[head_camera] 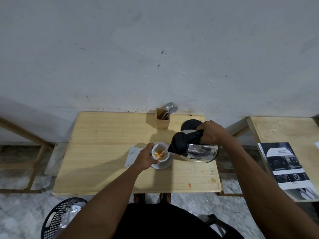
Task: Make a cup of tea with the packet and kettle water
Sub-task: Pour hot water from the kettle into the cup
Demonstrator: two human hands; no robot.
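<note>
A steel kettle (198, 151) with a black lid and handle is tilted to the left over a white cup (164, 147), and a thin stream of water runs from its spout into the cup. My right hand (211, 132) grips the kettle's black handle. Inside the cup the liquid shows orange around a tea bag. The cup stands on a white saucer (164, 165) on the wooden table (103, 152). My left hand (145, 158) holds the cup's left side. A white packet (132, 155) lies flat on the table, partly under my left hand.
The kettle's black base (189, 124) sits at the table's back right. A wooden holder with spoons and a fork (163, 116) stands by the wall. A second table with a brochure (290, 168) is at right. A black basket (60, 219) stands on the floor at lower left.
</note>
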